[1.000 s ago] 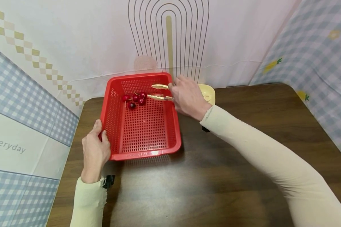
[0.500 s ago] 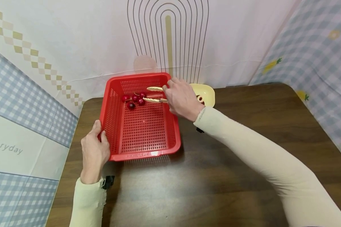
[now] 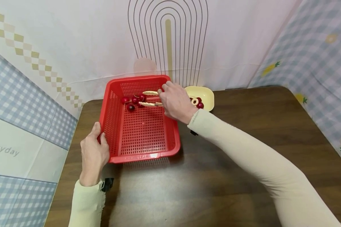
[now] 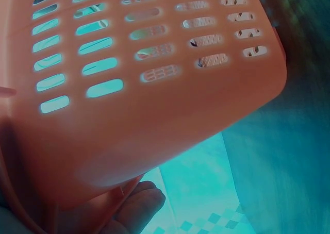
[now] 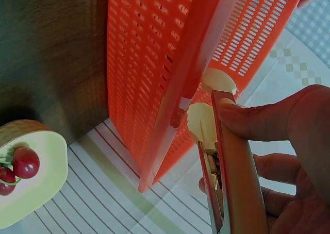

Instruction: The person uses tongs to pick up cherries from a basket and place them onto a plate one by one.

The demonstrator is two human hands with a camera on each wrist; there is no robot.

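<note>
Head view: person at a dark wood-grain table (image 3: 216,189), both hands busy. Left hand (image 3: 93,153) grips the left rim of a red perforated basket (image 3: 143,156), fingers and thumb curled at the edge. Right hand (image 3: 176,102) reaches over the basket's right side, pinching a pair of tongs (image 3: 150,104) between thumb and fingers; tong tips apart, pointing left into the basket. Red cherries (image 3: 134,100), stems on some, clustered on the basket floor toward its far left part; tips right at the cluster, contact with the fruit not certain from this angle. Pale yellow dish (image 3: 208,97) on the table just right of the basket, partly behind the right hand, more cherries (image 3: 200,105) in it. Ring at the tongs' rear end shows in front of the dish. Right wrist view: thumb laid along one arm of the tongs, other fingers on the far side; cream scalloped tips past the basket rim. Left wrist view: slotted outer wall fills most of the frame, fingertips at the rim below, colours off. Pale sleeves on both arms; printed cloth (image 3: 102,37) behind the table.
</note>
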